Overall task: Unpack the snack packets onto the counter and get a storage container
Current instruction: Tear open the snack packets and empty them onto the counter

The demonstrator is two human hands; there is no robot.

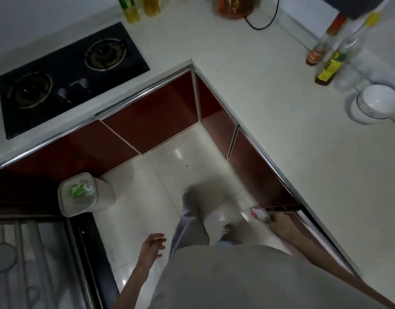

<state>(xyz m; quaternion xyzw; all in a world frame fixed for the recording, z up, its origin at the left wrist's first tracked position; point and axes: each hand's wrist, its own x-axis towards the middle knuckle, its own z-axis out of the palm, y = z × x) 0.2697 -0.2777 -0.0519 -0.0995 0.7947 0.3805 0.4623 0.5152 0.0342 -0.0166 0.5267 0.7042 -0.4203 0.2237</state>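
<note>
I look down at a kitchen corner. My right hand (pixel 275 220) hangs beside the counter's edge and grips a small red and white packet (pixel 258 212), which is blurred. My left hand (pixel 153 244) hangs open over the floor tiles, holding nothing. The white counter (pixel 270 121) runs along the right and the back. A clear glass jar with a white lid (pixel 376 103) stands on the counter at the far right.
A black two-burner gas hob (pixel 69 79) lies in the counter at the left. Oil and sauce bottles (pixel 328 68) stand at the right, more bottles (pixel 138 7) at the back. A bin with green rubbish (pixel 80 194) stands on the floor by the red cabinets (pixel 152 121).
</note>
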